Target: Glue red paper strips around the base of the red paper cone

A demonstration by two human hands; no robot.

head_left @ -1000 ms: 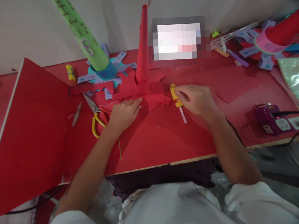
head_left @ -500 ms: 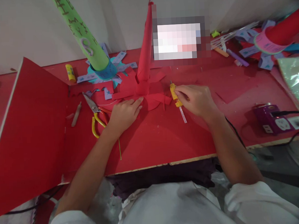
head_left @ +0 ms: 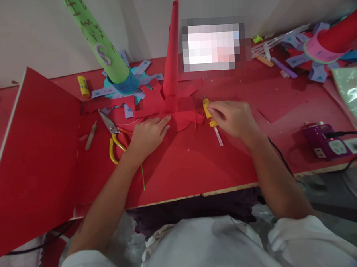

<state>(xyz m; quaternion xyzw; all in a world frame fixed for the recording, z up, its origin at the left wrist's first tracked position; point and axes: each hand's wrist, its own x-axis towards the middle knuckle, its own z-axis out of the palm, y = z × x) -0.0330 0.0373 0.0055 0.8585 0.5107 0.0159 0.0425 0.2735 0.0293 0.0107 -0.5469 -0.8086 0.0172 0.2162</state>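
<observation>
A tall red paper cone (head_left: 170, 54) stands on a red paper base (head_left: 182, 121) with strips spreading from its foot. My left hand (head_left: 150, 135) lies palm down at the near left edge of that base, fingers stretched out and fingertips touching the paper. Just right of the base, my right hand (head_left: 233, 116) is closed around a yellow glue gun (head_left: 206, 108), whose nozzle points away from me. A clear glue stick (head_left: 218, 135) sticks out of its back end. Scissors (head_left: 114, 133) with yellow and red handles lie beside my left hand, partly covered by it.
A green paper cone (head_left: 111, 61) with a blue collar stands behind on the left, near a yellow glue tube (head_left: 83, 86). An upright red panel (head_left: 36, 157) borders the left side. At right are a purple power socket (head_left: 324, 142) with cables and another red cone (head_left: 346, 33).
The upper part of the red cone has tipped slightly to the left. Both hands and the glue gun stay in place.
</observation>
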